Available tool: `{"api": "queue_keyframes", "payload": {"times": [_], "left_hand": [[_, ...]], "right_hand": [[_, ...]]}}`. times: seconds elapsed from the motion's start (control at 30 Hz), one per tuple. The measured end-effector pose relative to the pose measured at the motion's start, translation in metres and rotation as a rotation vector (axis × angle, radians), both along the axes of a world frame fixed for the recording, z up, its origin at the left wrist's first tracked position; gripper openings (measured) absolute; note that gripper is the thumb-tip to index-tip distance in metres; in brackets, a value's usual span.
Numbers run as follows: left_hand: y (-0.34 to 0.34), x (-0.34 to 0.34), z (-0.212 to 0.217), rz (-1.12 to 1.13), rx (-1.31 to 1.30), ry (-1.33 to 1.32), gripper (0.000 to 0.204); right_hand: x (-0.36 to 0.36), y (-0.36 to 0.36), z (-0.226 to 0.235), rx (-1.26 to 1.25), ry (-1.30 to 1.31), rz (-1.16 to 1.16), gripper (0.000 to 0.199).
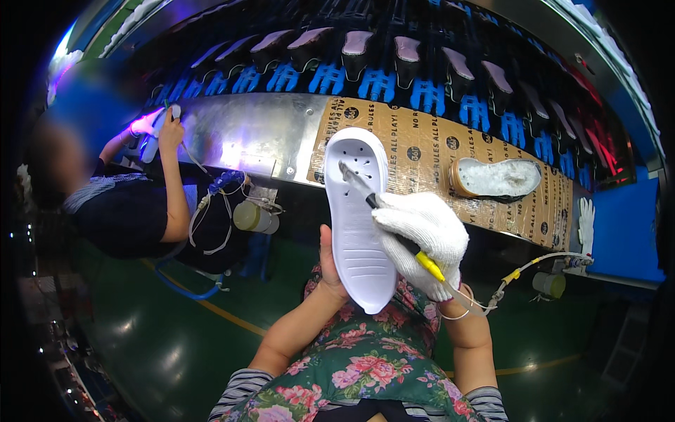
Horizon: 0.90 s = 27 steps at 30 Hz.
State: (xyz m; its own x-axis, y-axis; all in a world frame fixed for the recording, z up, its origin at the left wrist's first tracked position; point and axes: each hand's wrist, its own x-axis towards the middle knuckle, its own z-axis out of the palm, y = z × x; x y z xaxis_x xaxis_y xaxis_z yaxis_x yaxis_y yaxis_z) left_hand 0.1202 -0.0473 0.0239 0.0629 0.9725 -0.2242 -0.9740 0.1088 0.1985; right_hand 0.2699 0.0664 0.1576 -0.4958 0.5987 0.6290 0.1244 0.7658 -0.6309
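Observation:
A pale white shoe sole (362, 232) is held upright in front of me, its inner face toward me. Small dark holes dot its upper end and raised ridges cross its lower part. My bare left hand (330, 266) grips its left edge, thumb showing and most fingers hidden behind it. A white knit glove covers my right hand (425, 235), which is closed around a brush (360, 184) with a black handle. The brush's pale tip is at the holed end of the sole. From the handle's yellow fitting (429, 266) a thin clear tube leads off to the right.
Printed brown cardboard (415, 151) covers the bench; a sole-shaped piece (506, 179) with a smeared white surface lies there. Behind runs a rack of shoe forms (408, 53) above blue holders (377, 86). A spare white glove (586, 225) hangs at right. A co-worker (126, 204) sits at left.

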Motion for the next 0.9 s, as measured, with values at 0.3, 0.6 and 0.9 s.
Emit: {"api": "queue_keyframes", "payload": {"times": [0.3, 0.6, 0.9], "left_hand": [[-0.018, 0.007, -0.036, -0.062, 0.059, -0.092, 0.086], [-0.015, 0.004, -0.029, 0.012, -0.011, 0.060, 0.090], [0.004, -0.007, -0.026, 0.075, 0.199, -0.122, 0.094]], "right_hand": [[-0.006, -0.008, -0.013, 0.194, -0.038, 0.081, 0.036], [-0.012, -0.012, -0.031, 0.154, 0.049, -0.005, 0.043], [-0.006, -0.011, -0.039, -0.043, 0.115, 0.024, 0.034]]}}
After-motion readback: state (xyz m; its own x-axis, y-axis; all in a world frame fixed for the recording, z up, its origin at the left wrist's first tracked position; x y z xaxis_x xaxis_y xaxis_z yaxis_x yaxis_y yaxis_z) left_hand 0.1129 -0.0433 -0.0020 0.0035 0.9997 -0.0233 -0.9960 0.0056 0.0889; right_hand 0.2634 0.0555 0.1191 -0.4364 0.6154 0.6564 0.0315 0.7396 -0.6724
